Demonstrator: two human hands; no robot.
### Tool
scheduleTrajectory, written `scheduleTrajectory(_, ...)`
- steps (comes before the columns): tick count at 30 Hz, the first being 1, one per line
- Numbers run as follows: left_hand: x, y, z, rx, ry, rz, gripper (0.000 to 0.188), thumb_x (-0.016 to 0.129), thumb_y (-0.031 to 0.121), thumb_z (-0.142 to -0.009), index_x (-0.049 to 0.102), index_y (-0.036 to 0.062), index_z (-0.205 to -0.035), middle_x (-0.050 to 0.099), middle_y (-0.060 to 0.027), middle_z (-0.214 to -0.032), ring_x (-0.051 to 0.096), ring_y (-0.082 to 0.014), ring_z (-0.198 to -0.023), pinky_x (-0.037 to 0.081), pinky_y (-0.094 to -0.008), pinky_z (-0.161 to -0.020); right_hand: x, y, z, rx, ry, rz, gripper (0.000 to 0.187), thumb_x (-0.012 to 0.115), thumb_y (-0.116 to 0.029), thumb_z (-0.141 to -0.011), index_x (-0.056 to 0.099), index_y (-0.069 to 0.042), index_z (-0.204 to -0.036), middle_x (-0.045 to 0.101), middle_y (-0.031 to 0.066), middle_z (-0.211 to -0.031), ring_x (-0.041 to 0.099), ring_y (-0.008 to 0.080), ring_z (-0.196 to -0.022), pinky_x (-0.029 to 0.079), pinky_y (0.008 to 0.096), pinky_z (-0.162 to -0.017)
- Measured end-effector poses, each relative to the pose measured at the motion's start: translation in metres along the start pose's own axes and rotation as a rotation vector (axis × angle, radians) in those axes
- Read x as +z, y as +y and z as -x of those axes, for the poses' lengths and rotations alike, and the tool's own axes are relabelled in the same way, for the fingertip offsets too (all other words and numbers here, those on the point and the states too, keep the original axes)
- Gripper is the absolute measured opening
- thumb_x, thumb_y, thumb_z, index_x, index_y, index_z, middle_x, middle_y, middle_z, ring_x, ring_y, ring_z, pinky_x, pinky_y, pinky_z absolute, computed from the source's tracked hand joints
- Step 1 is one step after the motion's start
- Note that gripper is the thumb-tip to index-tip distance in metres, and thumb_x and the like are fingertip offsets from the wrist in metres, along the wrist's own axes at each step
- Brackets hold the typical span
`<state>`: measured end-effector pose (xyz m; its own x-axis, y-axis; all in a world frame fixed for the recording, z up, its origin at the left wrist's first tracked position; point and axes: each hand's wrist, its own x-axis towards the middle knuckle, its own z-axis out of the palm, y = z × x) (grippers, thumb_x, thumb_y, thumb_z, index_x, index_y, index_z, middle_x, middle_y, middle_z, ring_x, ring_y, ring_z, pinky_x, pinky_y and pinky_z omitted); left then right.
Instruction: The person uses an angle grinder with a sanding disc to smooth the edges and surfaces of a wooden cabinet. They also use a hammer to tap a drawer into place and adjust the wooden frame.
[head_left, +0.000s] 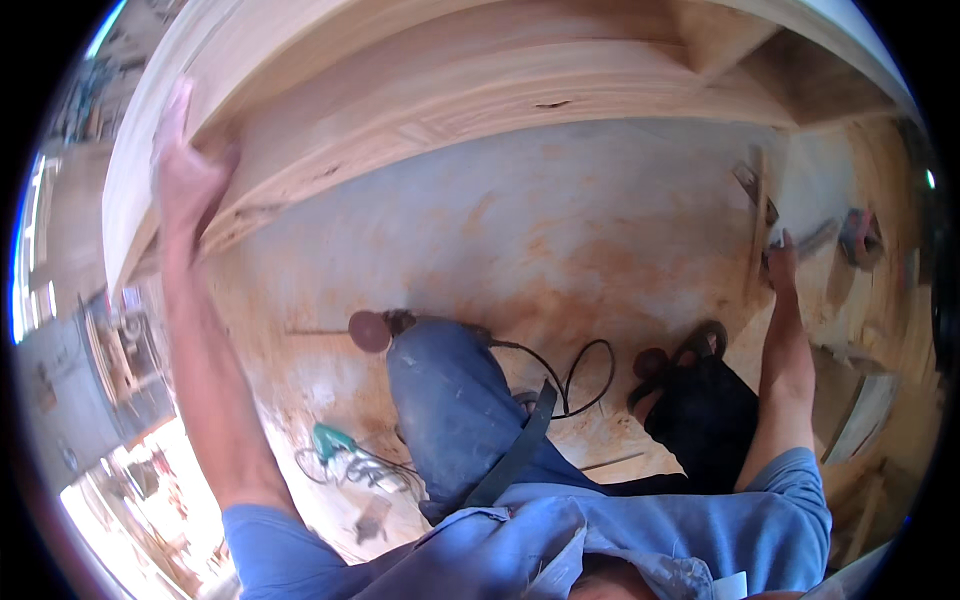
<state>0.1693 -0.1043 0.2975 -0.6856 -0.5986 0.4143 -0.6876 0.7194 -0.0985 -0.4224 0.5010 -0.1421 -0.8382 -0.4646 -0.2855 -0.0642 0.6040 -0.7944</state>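
A large pale wooden cabinet-like piece (420, 110) with a curved look and open compartments spans the top of the view. My left hand (192, 180), somewhat blurred, grips its left edge, with the thumb up along the outer face and the fingers curled inside. Down at the right, my right hand (782, 262) is low by the floor, its fingers bent around something dark I cannot make out. Beside it lie a narrow wooden strip (757, 220), a flat metal piece (746, 182) and a grey blade-like piece (820, 240).
A round brown disc on a power tool (370, 332) sits by my left knee, and a black cable (600, 375) loops between my legs. A green corded tool (330, 440) lies lower left. A red and black object (860, 238) rests at right. Brown dust covers the grey floor (480, 225).
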Motion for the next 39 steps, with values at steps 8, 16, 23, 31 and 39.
scheduleTrajectory(8, 0.011, 0.138, -0.14, 0.358, -0.42, 0.502, 0.073, 0.049, 0.052, -0.1, 0.038, 0.0063, -0.156, 0.033, -0.0169, -0.163, 0.025, -0.0274, -0.153, 0.015, -0.0371, -0.125, 0.002, -0.018, 0.067, -0.492, 0.121, 1.104, 0.052, 0.051, -0.007, -0.094, 0.049, -0.012, -0.146, 0.051, 0.0146, -0.148, 0.043, 0.0325, -0.142, 0.032, 0.0463, -0.118)
scheduleTrajectory(16, 0.064, 0.221, -0.234, 0.549, -0.319, 0.694, 0.07, 0.052, 0.056, -0.1, 0.048, 0.0065, -0.151, 0.042, -0.0126, -0.158, 0.033, -0.0255, -0.15, 0.021, -0.0373, -0.124, -0.044, -0.03, 0.07, -0.318, 0.124, 1.298, 0.053, 0.06, -0.008, -0.085, 0.052, -0.011, -0.138, 0.051, 0.0114, -0.144, 0.042, 0.0316, -0.141, 0.027, 0.0517, -0.119)
scheduleTrajectory(23, 0.083, 0.228, -0.234, 0.609, -0.233, 0.568, 0.077, 0.045, 0.066, -0.098, 0.049, 0.0102, -0.15, 0.036, -0.0119, -0.162, 0.025, -0.0263, -0.154, 0.021, -0.0418, -0.126, -0.011, -0.037, 0.117, 0.081, 0.048, 1.072, 0.057, 0.08, -0.017, -0.061, 0.063, -0.008, -0.114, 0.061, 0.0159, -0.114, 0.055, 0.0328, -0.116, 0.042, 0.0518, -0.103)
scheduleTrajectory(31, 0.071, 0.221, -0.232, 0.6, -0.21, 0.536, 0.073, 0.044, 0.063, -0.1, 0.049, 0.0094, -0.15, 0.036, -0.0103, -0.162, 0.026, -0.0255, -0.153, 0.02, -0.0403, -0.126, 0.002, -0.093, 0.103, 0.077, -0.137, 1.073, 0.065, 0.085, -0.03, -0.059, 0.062, -0.007, -0.115, 0.063, 0.02, -0.115, 0.061, 0.0389, -0.112, 0.052, 0.0482, -0.092)
scheduleTrajectory(39, 0.075, 0.222, -0.234, 0.562, -0.181, 0.58, 0.071, 0.052, 0.061, -0.098, 0.056, 0.0079, -0.145, 0.04, -0.0095, -0.16, 0.028, -0.0264, -0.152, 0.023, -0.0412, -0.125, 0.085, -0.182, 0.106, 0.417, -0.02, 0.214, 0.04, 0.077, -0.028, -0.074, 0.07, 0.001, -0.101, 0.07, 0.0219, -0.09, 0.07, 0.0358, -0.092, 0.055, 0.0482, -0.082)
